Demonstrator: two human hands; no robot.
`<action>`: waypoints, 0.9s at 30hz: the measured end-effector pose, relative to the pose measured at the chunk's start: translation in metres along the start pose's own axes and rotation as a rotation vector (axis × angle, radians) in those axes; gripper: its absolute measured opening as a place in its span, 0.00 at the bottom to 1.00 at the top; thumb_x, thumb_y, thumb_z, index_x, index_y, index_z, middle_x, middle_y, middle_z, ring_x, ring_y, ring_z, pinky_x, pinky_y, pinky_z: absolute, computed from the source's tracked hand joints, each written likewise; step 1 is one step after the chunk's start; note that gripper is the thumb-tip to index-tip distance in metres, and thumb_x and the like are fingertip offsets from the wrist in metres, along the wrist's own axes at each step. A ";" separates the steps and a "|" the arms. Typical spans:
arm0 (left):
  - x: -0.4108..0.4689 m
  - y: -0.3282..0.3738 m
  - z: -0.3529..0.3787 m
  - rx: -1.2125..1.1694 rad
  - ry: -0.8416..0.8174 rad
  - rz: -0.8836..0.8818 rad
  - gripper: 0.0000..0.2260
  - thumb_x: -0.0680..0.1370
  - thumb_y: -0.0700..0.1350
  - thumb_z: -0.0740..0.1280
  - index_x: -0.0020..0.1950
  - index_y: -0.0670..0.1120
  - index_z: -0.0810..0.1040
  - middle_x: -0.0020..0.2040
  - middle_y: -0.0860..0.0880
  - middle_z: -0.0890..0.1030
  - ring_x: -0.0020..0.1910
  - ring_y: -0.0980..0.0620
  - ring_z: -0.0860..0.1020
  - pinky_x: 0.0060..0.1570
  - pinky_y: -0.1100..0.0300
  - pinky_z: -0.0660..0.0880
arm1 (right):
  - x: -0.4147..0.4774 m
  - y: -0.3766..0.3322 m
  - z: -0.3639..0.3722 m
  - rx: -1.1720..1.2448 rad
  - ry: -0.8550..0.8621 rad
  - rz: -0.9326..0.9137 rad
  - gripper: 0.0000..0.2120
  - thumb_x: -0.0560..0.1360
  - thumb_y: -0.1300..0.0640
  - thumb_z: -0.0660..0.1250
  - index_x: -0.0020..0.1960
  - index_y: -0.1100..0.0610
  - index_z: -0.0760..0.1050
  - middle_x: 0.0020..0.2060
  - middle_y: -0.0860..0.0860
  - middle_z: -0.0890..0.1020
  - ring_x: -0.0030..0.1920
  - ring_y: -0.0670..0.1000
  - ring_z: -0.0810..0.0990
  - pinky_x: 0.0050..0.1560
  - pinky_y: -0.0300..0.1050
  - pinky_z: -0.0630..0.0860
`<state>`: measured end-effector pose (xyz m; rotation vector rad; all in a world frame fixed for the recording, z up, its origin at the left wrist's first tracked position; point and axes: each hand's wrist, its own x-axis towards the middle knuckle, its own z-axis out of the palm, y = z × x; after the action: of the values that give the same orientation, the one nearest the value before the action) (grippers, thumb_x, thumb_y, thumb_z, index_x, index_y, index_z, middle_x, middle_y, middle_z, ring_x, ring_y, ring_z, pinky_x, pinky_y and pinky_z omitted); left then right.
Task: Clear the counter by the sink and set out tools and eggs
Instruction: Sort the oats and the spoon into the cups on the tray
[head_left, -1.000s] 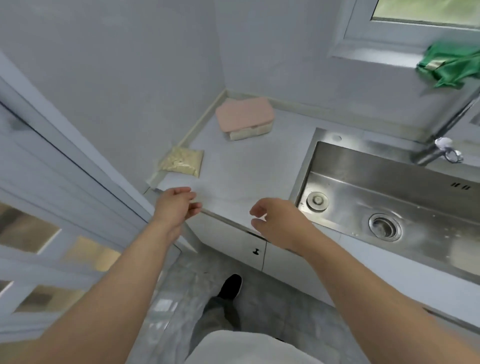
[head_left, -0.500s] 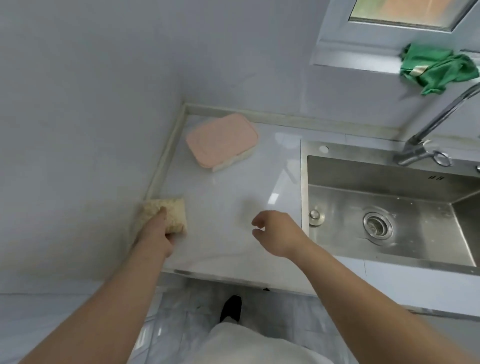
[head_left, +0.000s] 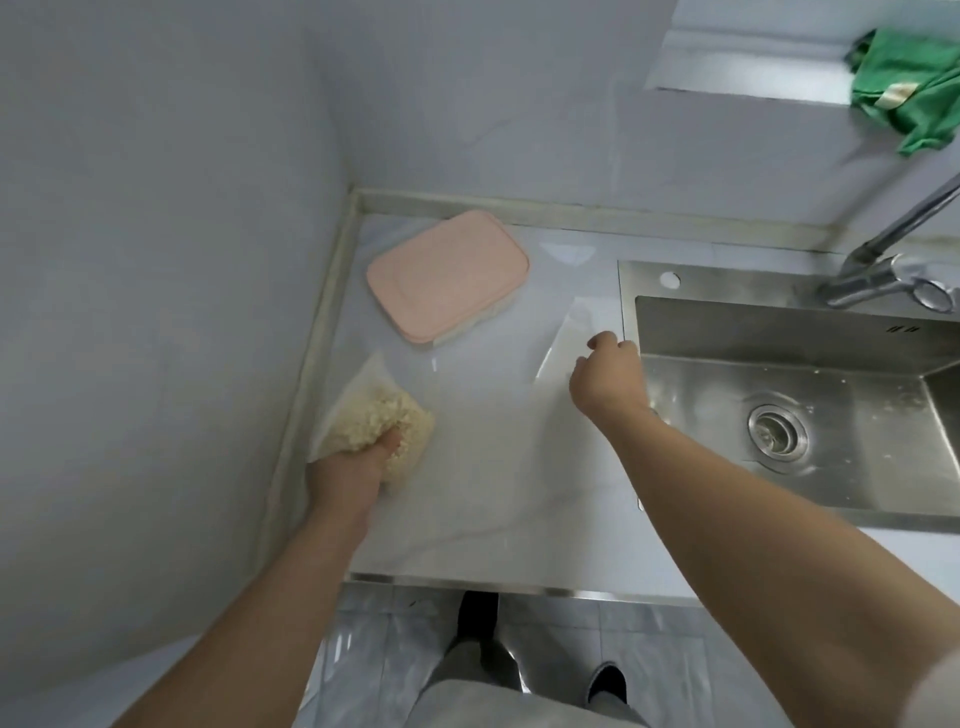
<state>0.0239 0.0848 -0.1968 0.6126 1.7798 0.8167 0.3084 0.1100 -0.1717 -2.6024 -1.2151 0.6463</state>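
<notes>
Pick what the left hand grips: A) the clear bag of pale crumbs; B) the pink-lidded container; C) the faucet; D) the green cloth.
A: the left hand curls its fingers round the clear bag of pale crumbs beside the wall; the pink-lidded container lies apart, untouched.

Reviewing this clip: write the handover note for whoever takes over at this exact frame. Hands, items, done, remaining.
Left hand: grips the clear bag of pale crumbs at the counter's left edge, by the wall.
Right hand: loosely curled, holds nothing, above the counter beside the sink.
Pink-lidded container: on the counter near the back corner.
Done: nothing cleared off yet.
Left: remove the bag and container, then set out tools and eggs; none are in view.
</notes>
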 end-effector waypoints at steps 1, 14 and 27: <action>-0.002 0.001 0.000 0.103 -0.006 0.065 0.21 0.67 0.47 0.81 0.56 0.42 0.83 0.51 0.50 0.82 0.51 0.50 0.81 0.52 0.58 0.75 | 0.009 -0.002 0.005 -0.046 0.017 0.013 0.20 0.79 0.60 0.59 0.70 0.58 0.66 0.65 0.58 0.69 0.66 0.59 0.69 0.59 0.50 0.69; -0.039 0.049 0.021 0.254 -0.310 0.420 0.07 0.69 0.47 0.79 0.37 0.54 0.82 0.32 0.60 0.83 0.35 0.66 0.82 0.33 0.72 0.76 | 0.050 0.012 0.035 -0.239 0.024 0.132 0.17 0.81 0.60 0.56 0.68 0.62 0.65 0.67 0.59 0.68 0.68 0.60 0.65 0.65 0.52 0.64; -0.118 0.080 0.151 0.391 -0.785 0.691 0.08 0.74 0.48 0.76 0.51 0.49 0.85 0.45 0.58 0.86 0.48 0.59 0.84 0.50 0.61 0.78 | -0.079 0.133 -0.080 0.835 0.412 0.209 0.06 0.84 0.53 0.56 0.52 0.54 0.68 0.38 0.49 0.82 0.32 0.40 0.75 0.38 0.41 0.70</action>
<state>0.2076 0.0863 -0.0997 1.6111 0.9811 0.5335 0.3911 -0.0358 -0.1233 -1.9985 -0.4085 0.4703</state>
